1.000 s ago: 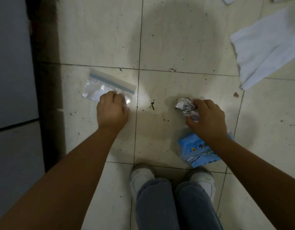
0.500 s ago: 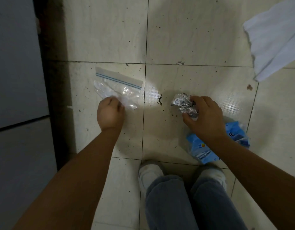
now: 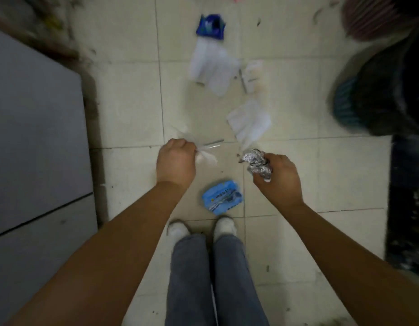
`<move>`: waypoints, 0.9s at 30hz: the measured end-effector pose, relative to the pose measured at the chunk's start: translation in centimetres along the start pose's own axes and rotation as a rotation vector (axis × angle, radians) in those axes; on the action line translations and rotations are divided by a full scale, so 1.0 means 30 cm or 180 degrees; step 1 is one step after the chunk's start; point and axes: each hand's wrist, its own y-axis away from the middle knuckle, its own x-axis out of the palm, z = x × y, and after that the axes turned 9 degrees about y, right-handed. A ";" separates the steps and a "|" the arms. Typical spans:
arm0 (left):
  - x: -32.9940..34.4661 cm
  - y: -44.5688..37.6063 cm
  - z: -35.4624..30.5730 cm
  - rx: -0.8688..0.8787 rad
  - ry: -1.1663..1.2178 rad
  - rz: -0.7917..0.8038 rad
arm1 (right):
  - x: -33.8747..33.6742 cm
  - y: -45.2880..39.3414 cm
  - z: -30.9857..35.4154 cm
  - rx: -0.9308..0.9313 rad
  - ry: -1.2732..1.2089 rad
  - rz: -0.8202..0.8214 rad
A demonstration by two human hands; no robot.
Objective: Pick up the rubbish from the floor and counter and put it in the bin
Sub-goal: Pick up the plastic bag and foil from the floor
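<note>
My left hand (image 3: 175, 161) is closed around a clear zip bag (image 3: 205, 152), bunched up and lifted off the tiled floor. My right hand (image 3: 278, 178) grips a crumpled ball of silver foil (image 3: 256, 161), also held above the floor. A blue packet (image 3: 222, 200) lies on the tiles between my hands, just ahead of my shoes. Further ahead lie white papers (image 3: 212, 67), another white paper (image 3: 249, 121) and a dark blue wrapper (image 3: 211, 25). A dark bin with a black liner (image 3: 389, 90) stands at the right edge, blurred.
A grey cabinet front (image 3: 34, 142) runs along the left. A dark speckled surface (image 3: 408, 203) borders the floor on the right. A small white scrap (image 3: 252, 75) lies beside the papers. My white shoes (image 3: 201, 228) and jeans fill the lower middle.
Both hands have risen from the floor, the left now carrying the zip bag, the right still on the foil. The view has pulled back and up, revealing more litter and the bin.
</note>
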 end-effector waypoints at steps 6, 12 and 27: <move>-0.314 -0.147 -0.651 0.0501 0.0281 -0.0379 | -0.699 0.010 -0.157 0.0815 -0.0386 -0.0588; -0.248 -0.307 -1.239 -0.0024 0.0973 -0.0123 | -1.046 -0.009 -0.604 0.1486 -0.0461 -0.0568; 0.435 -0.859 -1.812 -0.1137 0.1118 0.0967 | -1.143 -0.492 -1.299 0.1334 -0.0662 0.0350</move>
